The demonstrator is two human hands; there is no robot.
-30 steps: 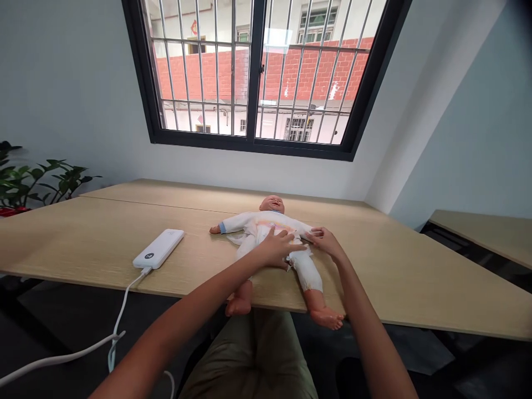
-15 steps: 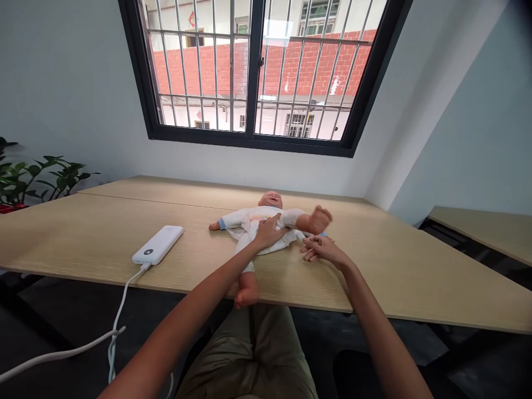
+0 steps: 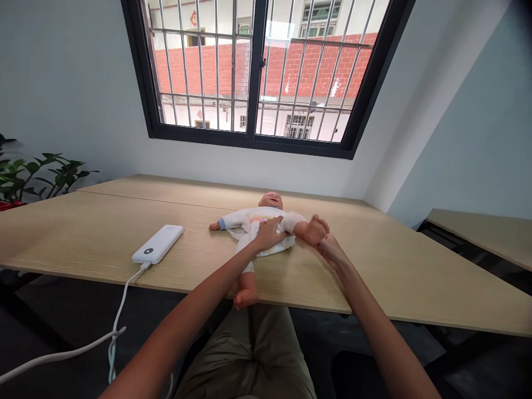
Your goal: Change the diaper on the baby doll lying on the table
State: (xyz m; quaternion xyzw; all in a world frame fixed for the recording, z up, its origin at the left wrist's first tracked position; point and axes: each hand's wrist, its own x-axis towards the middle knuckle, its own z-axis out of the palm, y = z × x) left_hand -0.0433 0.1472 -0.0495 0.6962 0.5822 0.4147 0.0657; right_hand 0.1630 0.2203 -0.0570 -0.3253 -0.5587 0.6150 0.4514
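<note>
A baby doll lies on its back on the light wood table, dressed in a white garment with a white diaper. My left hand rests flat on its middle with the fingers spread. One doll leg is bent up and out to the right. Its bare foot sits against my right hand, whose fingers are mostly hidden behind it. The other doll foot hangs near the table's front edge.
A white power bank lies left of the doll, with a white cable dropping over the table edge. A potted green plant stands far left. A barred window fills the wall behind. My khaki-clad legs are below the table edge.
My right hand has risen from the tabletop to the doll's raised foot, which has dropped slightly toward it. Earlier, that leg lay stretched toward me before swinging up. My left hand stays on the doll's middle.
</note>
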